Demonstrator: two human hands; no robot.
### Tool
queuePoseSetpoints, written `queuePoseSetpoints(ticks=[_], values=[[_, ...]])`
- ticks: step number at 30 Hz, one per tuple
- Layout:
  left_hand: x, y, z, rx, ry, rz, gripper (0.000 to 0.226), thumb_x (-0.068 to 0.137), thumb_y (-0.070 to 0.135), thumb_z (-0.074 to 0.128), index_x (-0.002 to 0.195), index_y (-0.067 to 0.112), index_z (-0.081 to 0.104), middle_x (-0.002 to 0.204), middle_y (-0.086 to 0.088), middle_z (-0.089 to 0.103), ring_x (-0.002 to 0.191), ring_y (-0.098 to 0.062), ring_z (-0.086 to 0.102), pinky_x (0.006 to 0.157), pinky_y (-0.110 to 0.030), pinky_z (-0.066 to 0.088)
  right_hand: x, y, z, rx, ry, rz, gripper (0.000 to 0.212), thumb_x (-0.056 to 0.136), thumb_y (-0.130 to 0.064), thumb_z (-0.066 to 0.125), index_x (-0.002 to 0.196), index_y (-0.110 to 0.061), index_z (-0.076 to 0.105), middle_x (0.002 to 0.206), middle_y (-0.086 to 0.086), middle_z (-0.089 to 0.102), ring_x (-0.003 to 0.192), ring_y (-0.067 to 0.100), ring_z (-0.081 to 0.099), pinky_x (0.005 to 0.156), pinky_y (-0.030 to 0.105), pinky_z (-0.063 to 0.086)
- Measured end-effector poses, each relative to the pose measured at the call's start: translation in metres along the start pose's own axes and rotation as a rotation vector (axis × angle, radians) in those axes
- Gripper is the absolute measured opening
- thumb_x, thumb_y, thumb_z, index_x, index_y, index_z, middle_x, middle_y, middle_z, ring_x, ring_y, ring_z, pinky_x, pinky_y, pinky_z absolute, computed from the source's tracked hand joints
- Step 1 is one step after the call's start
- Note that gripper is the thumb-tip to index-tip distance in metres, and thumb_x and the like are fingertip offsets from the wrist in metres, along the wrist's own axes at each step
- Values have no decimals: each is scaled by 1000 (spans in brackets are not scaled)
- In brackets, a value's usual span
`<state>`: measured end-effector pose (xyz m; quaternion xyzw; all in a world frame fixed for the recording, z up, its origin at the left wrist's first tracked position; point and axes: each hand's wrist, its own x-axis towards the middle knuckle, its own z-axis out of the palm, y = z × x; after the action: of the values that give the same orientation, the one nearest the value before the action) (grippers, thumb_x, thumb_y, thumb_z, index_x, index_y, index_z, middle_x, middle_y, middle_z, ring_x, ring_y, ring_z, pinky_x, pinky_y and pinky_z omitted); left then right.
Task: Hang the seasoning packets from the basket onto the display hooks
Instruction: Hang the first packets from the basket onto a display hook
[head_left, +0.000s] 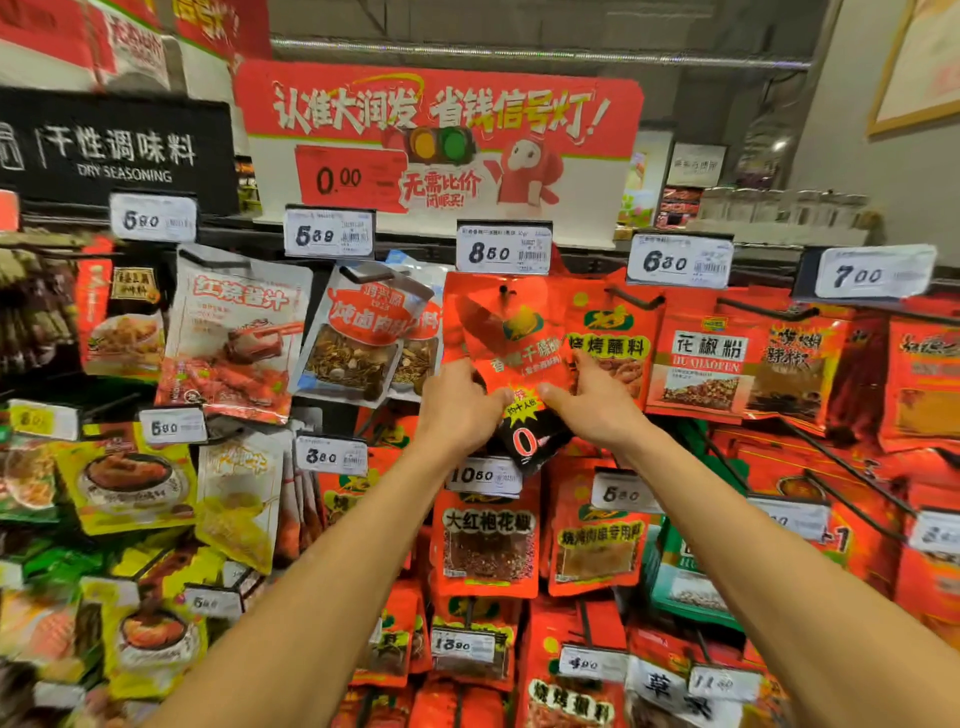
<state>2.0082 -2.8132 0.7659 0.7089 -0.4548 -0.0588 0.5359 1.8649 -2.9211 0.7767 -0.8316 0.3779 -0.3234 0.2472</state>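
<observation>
Gripping one red packet (514, 353) at its lower edge — left hand (457, 405) and right hand (592, 400) both pinching it — under the 8.50 tag (503, 253).

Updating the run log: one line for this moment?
step: hanging | left hand: grips red packet | right hand: grips same | under 8.50 tag

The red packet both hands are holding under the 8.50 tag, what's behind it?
Behind the red packet, held by the left hand and right hand, more red packaging shows at its left edge. The packet hides how many hang there and the hook's length.
</observation>
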Motion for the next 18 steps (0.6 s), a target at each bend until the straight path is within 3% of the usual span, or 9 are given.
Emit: queuePoseSetpoints(ticks=[2,6,8,11,16,18], values=[[5,-5,-13,98,80,49,35,74,38,87,68,23,56,61,10,61,64,-17,61,57,-30,43,1,1,3,-10,8,8,51,91,-38,69,132,-16,47,115,1,66,111,26,62,88,33,44],[22,-15,-41,235,179,71,29,76,42,83,78,25,59,80,4,71,87,-26,68,73,-35,48,1,-5,30,20,-23,43,56,84,-42,78,124,-11,55,121,9,68,115,29,63,93,36,49],[27,-19,-44,327,193,108,29,80,44,79,77,27,55,88,-4,72,92,-34,66,72,-37,45,2,-11,47,-33,9,82,64,86,-45,75,127,-4,49,125,18,66,116,37,61,89,38,48],[29,-27,-38,356,176,131,37,82,44,77,71,26,47,85,-7,68,86,-35,63,67,-37,41,7,-15,53,-82,42,120,74,86,-47,75,132,0,43,127,22,64,118,40,60,89,41,47],[41,-23,-31,338,159,81,42,79,43,81,63,20,49,75,-3,64,81,-33,62,65,-36,38,21,-13,37,-23,43,107,51,81,-38,81,112,-12,50,110,9,67,107,35,64,83,38,50],[44,-22,-35,327,136,77,42,79,44,82,63,19,53,72,-2,63,78,-31,63,65,-37,42,22,-12,33,66,-5,117,45,80,-38,82,106,-17,52,105,5,68,96,29,67,80,48,58]])
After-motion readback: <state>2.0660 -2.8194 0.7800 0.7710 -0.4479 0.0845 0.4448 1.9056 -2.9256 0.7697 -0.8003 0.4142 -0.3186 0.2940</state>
